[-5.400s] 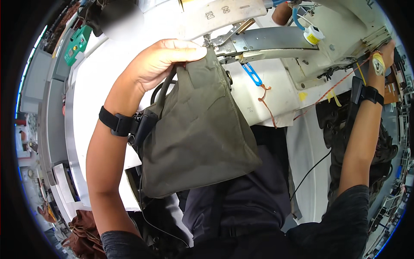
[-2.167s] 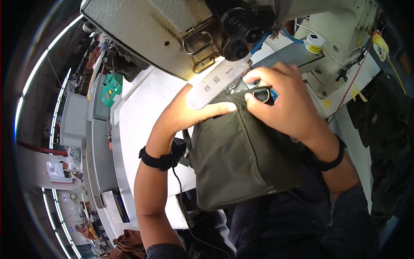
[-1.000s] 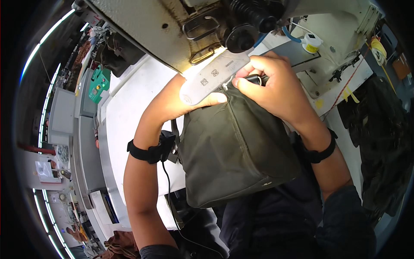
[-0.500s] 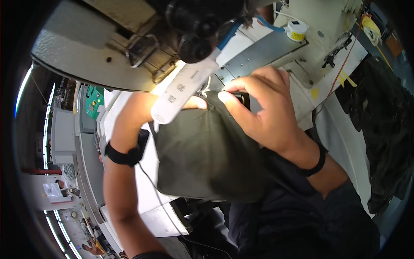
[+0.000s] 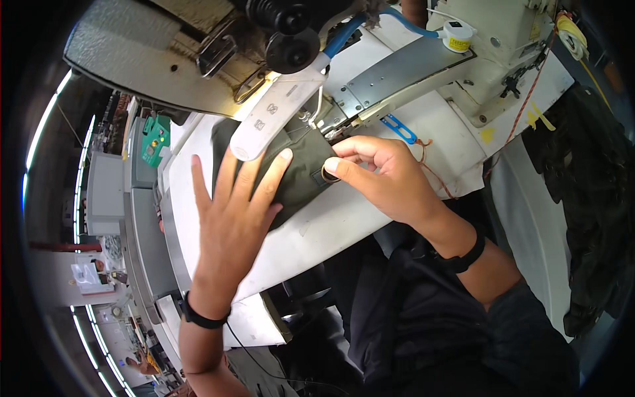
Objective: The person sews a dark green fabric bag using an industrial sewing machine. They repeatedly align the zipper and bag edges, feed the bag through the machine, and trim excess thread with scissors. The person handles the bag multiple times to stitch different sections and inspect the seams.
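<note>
A piece of olive-green cloth lies on the white table at the sewing machine, its far part under the needle area. My left hand rests on the cloth's left part, fingers spread and pointing away from me. At the cloth's right edge my right hand is closed, thumb and forefinger pinching the edge. Beside the thumb tip shows a small brownish ring-shaped thing; I cannot make out what it is. A white lamp bar hangs over the cloth and hides part of it.
A blue slotted tool with an orange cord lies on the machine's table, right of the needle. Behind it runs a metal bed plate. Dark garments hang at the far right. A green box stands at the left.
The cloth, earlier raised toward me and hanging over the table's edge, now lies flatter under the lamp. My left hand has come out from behind it and spread on top. My right hand has moved slightly nearer.
</note>
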`<act>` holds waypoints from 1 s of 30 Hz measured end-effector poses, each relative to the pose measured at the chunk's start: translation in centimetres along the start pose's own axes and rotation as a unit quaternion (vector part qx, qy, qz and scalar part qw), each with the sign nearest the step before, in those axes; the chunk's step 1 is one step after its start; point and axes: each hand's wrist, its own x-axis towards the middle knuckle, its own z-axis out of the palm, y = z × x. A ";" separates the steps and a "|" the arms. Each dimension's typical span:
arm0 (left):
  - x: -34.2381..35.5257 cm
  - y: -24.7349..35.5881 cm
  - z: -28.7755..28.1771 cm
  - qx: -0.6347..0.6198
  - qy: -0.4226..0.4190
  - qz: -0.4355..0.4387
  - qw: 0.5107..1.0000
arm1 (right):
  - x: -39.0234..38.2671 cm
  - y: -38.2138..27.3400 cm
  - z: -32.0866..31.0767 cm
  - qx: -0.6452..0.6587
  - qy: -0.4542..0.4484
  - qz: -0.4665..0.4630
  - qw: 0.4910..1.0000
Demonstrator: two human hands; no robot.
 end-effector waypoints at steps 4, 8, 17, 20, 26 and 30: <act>0.9 4.6 1.2 -0.189 0.087 -0.021 0.978 | -0.2 -0.3 1.2 -0.017 0.055 -0.036 0.998; 2.2 6.1 6.1 -0.137 0.227 -0.074 0.961 | -0.7 -1.6 1.2 -0.092 0.041 -0.021 0.995; 2.7 7.0 6.5 -0.355 0.263 -0.091 0.893 | 0.7 -2.9 0.5 -0.063 0.064 -0.030 0.996; 2.4 6.8 7.3 -0.358 0.270 -0.080 0.890 | 1.9 -2.5 0.8 -0.076 0.068 -0.044 0.994; 3.1 6.2 7.3 -0.378 0.272 -0.069 0.882 | 2.8 -0.9 1.2 -0.028 0.095 0.011 0.995; 2.9 5.7 7.9 -0.436 0.280 -0.063 0.853 | 0.8 -1.8 1.5 0.034 0.059 0.004 0.998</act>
